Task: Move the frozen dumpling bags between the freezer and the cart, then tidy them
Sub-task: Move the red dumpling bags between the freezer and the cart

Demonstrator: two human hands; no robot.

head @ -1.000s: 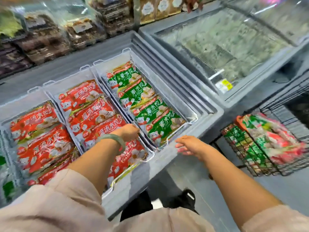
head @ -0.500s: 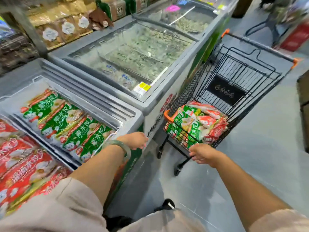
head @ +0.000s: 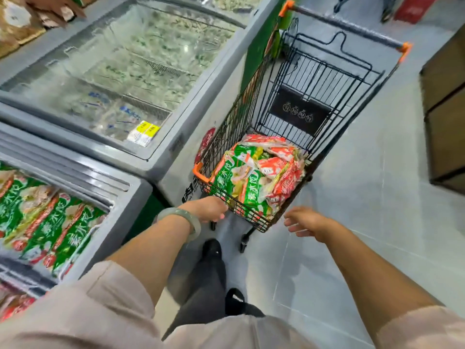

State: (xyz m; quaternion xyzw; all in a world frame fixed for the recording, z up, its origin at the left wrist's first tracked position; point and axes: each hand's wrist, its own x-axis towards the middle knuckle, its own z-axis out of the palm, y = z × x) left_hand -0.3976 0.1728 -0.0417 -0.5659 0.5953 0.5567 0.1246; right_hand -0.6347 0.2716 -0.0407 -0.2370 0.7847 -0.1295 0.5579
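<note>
Head-worn wide view, steeply down onto cart (head: 314, 79) and freezer (head: 136, 195)

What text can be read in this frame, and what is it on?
"素水饺": green bags in the freezer; also green bag in the cart.
Red bags in the cart: print blurred.
Yellow price tags: digits too small.
Black plate on the cart: four marks, unreadable.
Red round sticker: blurred.

The left arm (head: 151, 250) and the right arm (head: 364, 270) are both stretched forward and down, bare below the elbow and well apart. The left grip (head: 208, 209) hangs knuckles-up, its fingers loosely curled under with nothing in them. The right grip (head: 305, 221) is held palm-down, fingers slack and slightly spread, empty.
</note>
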